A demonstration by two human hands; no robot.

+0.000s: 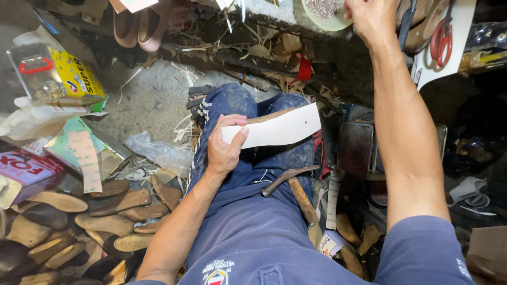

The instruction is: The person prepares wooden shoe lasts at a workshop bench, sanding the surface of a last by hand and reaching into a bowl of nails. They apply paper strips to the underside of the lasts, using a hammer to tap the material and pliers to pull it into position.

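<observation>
Head view looks down on a seated person's lap. Fingers (235,120) of the left hand (224,148) are closed around the near end of a white sole-shaped piece (280,128), thumb on top, holding it across the knees in blue trousers (248,232); a brown layer shows along its far edge. The piece points right and slightly away from the person.

At the far edge of the scene the right hand (372,18) reaches up to the worktop (274,13), just beside a pale green dish (325,16) of small metal bits. Its fingers are cut off by the frame, so I cannot tell whether they are open or gripping anything.

On the lap, near the body, lies a hammer (293,184) with a wooden handle, its metal head pointing left. Red-handled scissors (441,39) rest on a white sheet at far right. Down on the floor to the left sits a heap of brown wooden shoe lasts (105,211), with a crumpled clear plastic bag (158,150) and a yellow blister pack (58,74) farther off.
</observation>
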